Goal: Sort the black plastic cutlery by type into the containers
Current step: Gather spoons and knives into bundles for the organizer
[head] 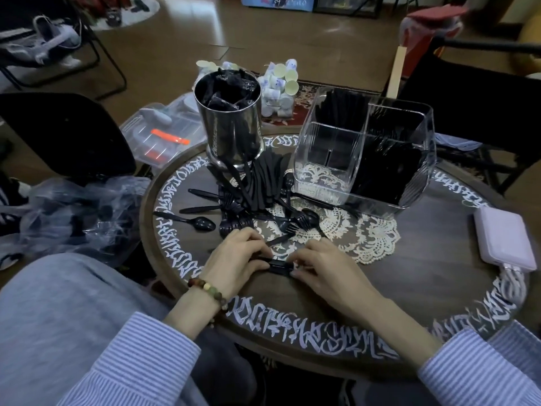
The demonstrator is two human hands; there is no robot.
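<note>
Both hands low at the near side of the round table (439, 259): the left hand (234, 259) and right hand (322, 268) pinch the two ends of a small black cutlery piece (276, 265) between them, glossy and dark, its type too hidden by fingers to tell. Just beyond lies the loose cutlery pile (251, 200), shiny black spoons and forks scattered over a lace doily (369, 238). Behind it stands a steel cup (231, 124) crammed with black pieces, and to the right a clear divided container (363, 148), one compartment dark with cutlery, the front-left one bare.
</note>
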